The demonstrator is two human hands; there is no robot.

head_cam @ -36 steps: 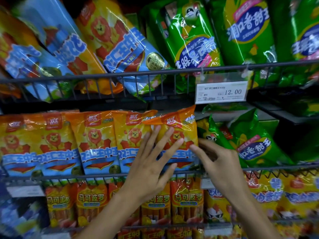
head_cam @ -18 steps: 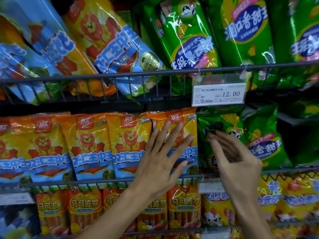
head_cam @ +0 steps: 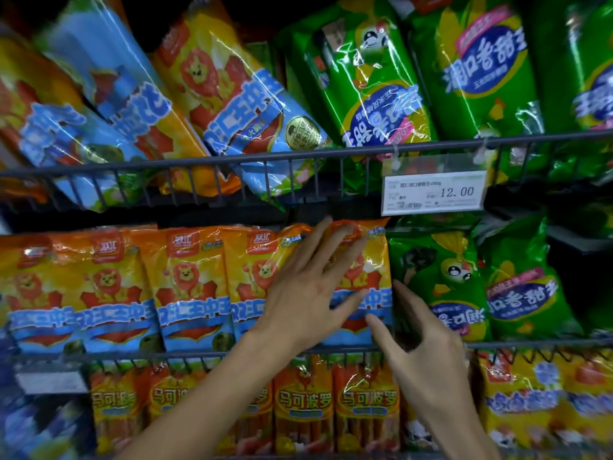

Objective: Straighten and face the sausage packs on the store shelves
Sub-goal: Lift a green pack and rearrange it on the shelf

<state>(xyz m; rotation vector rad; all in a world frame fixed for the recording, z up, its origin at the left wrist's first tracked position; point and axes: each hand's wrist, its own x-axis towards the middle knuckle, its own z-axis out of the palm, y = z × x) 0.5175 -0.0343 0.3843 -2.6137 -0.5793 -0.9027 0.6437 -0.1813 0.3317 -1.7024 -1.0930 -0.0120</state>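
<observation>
A row of orange and blue lion sausage packs (head_cam: 189, 290) stands upright on the middle wire shelf (head_cam: 132, 355). My left hand (head_cam: 308, 293) lies flat, fingers spread, on the front of the rightmost orange pack (head_cam: 374, 260). My right hand (head_cam: 421, 340) is just to its right, fingers apart, at the gap between that pack and a green corn sausage pack (head_cam: 444, 280). A second green pack (head_cam: 524, 293) leans beside it. Neither hand grips anything.
On the top shelf, orange and blue packs (head_cam: 238, 94) lie tilted to the left, with green packs (head_cam: 374, 78) beside them. A price tag (head_cam: 434, 192) reading 12.00 hangs from the upper rail. Orange sausage packs (head_cam: 365, 403) fill the shelf below.
The rightmost orange pack went from tilted to upright. The green pack was stood up beside it. My right hand came off the green pack, down and left to the gap.
</observation>
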